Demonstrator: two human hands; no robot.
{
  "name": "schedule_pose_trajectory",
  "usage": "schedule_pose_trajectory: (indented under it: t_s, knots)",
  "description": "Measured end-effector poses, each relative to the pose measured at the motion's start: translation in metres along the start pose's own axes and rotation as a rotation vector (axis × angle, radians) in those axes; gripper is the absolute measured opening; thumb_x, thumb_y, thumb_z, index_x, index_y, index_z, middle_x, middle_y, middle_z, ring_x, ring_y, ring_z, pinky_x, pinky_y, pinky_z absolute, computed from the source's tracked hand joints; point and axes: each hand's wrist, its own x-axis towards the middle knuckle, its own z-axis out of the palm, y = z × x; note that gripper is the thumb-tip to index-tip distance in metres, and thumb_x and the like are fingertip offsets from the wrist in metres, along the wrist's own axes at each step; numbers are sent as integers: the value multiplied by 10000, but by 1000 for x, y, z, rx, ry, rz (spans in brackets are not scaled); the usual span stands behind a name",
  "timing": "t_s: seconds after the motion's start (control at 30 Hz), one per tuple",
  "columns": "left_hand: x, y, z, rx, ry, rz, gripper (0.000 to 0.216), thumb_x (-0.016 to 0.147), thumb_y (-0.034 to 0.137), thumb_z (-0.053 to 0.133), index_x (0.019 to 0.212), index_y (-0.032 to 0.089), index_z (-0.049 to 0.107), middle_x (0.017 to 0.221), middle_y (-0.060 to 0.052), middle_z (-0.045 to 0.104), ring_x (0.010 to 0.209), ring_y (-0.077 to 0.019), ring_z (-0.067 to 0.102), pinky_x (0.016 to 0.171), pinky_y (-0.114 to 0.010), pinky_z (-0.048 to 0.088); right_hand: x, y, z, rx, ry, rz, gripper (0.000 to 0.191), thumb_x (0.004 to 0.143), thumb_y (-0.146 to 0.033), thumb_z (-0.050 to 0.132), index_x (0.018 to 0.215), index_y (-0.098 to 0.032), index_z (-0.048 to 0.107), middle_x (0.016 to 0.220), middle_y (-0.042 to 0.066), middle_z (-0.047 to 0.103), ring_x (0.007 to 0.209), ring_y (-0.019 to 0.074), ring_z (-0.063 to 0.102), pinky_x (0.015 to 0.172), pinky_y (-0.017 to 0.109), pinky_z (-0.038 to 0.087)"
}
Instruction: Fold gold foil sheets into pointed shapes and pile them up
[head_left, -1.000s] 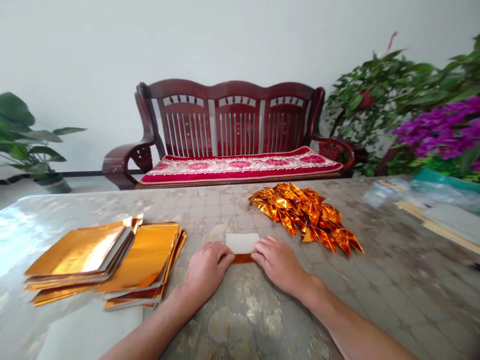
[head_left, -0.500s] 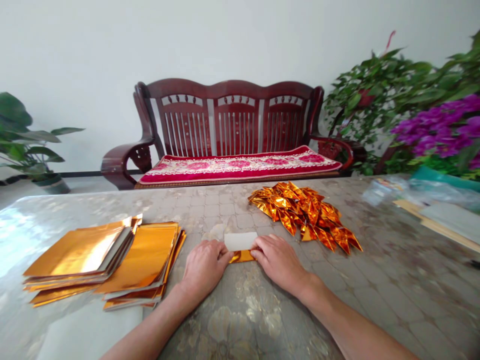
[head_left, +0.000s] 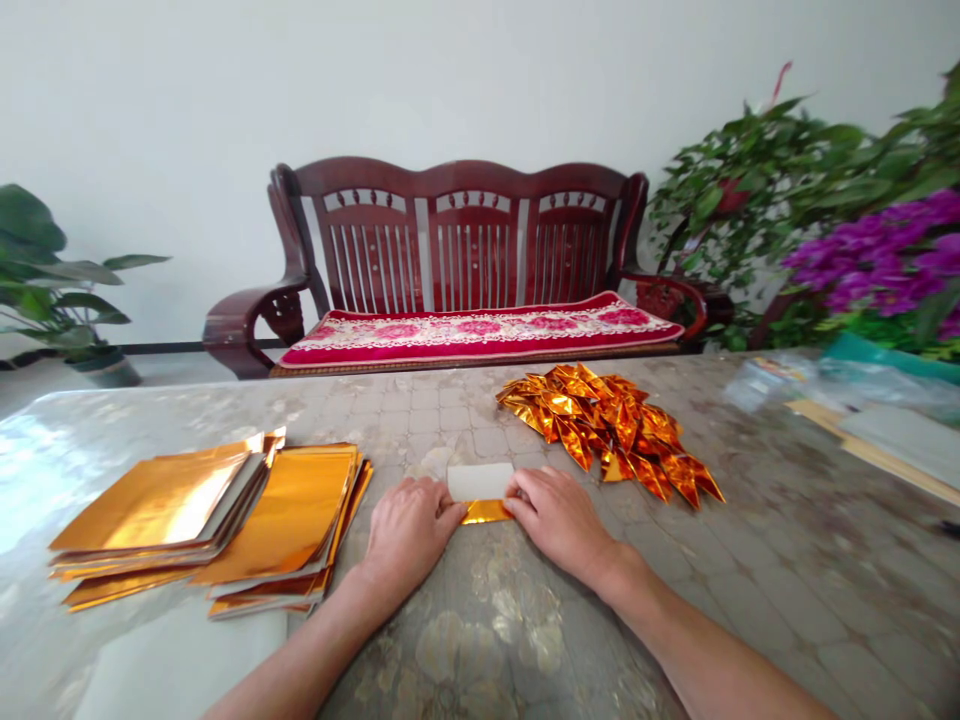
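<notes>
A small sheet of foil paper (head_left: 481, 487), white side up with a gold folded strip along its near edge, lies on the table between my hands. My left hand (head_left: 409, 530) rests on its left end, fingers curled and pressing the fold. My right hand (head_left: 556, 518) presses the right end the same way. Two stacks of flat gold foil sheets (head_left: 217, 515) lie to the left. A heap of folded gold foil pieces (head_left: 611, 428) sits just beyond my right hand.
The table (head_left: 750, 560) has a glossy patterned cover. Clear plastic bags and flat packets (head_left: 870, 410) lie at its right edge. A dark wooden bench with a red cushion (head_left: 480, 270) stands behind, with potted plants (head_left: 840, 210) to the right and a plant (head_left: 45, 280) to the left.
The gold folded strip at the paper's near edge has grown slightly wider and brighter. Both hands have shifted only a little, staying on the paper's ends.
</notes>
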Motion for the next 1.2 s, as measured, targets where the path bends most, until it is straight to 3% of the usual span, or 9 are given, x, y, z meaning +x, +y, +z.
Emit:
schedule_pose_trajectory:
  t_s: [0.5, 0.63, 0.73, 0.87, 1.03, 1.2]
  knots:
    - [-1, 1, 5, 97, 50, 39, 271, 923, 381, 548, 730, 205, 618, 758, -35, 661, 802, -234, 613, 705, -325, 375, -1, -2, 3, -52, 19, -25, 66, 909, -227, 645, 854, -223, 609, 874, -8, 703, 859, 193, 590, 746, 312, 333]
    - [-2, 2, 6, 73, 101, 58, 135, 907, 339, 591, 914, 211, 635, 894, -39, 657, 885, -240, 602, 768, -339, 414, -3, -2, 4, -68, 32, -22, 57, 906, -232, 652, 874, -224, 607, 879, -6, 686, 861, 199, 579, 746, 321, 337]
    - [-4, 2, 10, 11, 155, 157, 188, 918, 228, 572, 1095, 241, 632, 1034, -50, 641, 976, -243, 578, 846, -362, 444, -5, -1, 6, -74, 70, -23, 63, 902, -247, 660, 914, -220, 604, 932, 13, 656, 897, 204, 564, 760, 321, 356]
    - [-6, 2, 12, -91, 70, 353, 236, 948, 133, 497, 1077, 253, 655, 1000, -34, 646, 959, -196, 586, 832, -292, 486, -5, -1, 9, -101, 144, -58, 74, 903, -244, 657, 940, -219, 598, 974, 32, 605, 932, 214, 526, 798, 330, 376]
    - [-17, 13, 10, 120, -40, 382, 236, 916, 104, 553, 1108, 217, 629, 959, -43, 655, 912, -214, 616, 806, -318, 527, -5, -7, 12, -164, 145, -139, 69, 910, -201, 642, 860, -228, 602, 900, 24, 597, 894, 225, 501, 772, 348, 366]
    - [-30, 27, 22, 257, 41, 374, 394, 878, 22, 510, 1234, 186, 552, 1012, -72, 622, 962, -230, 605, 834, -348, 542, -6, -8, 14, -159, 107, -188, 131, 941, -149, 580, 824, -207, 592, 882, 30, 609, 870, 206, 522, 783, 330, 380]
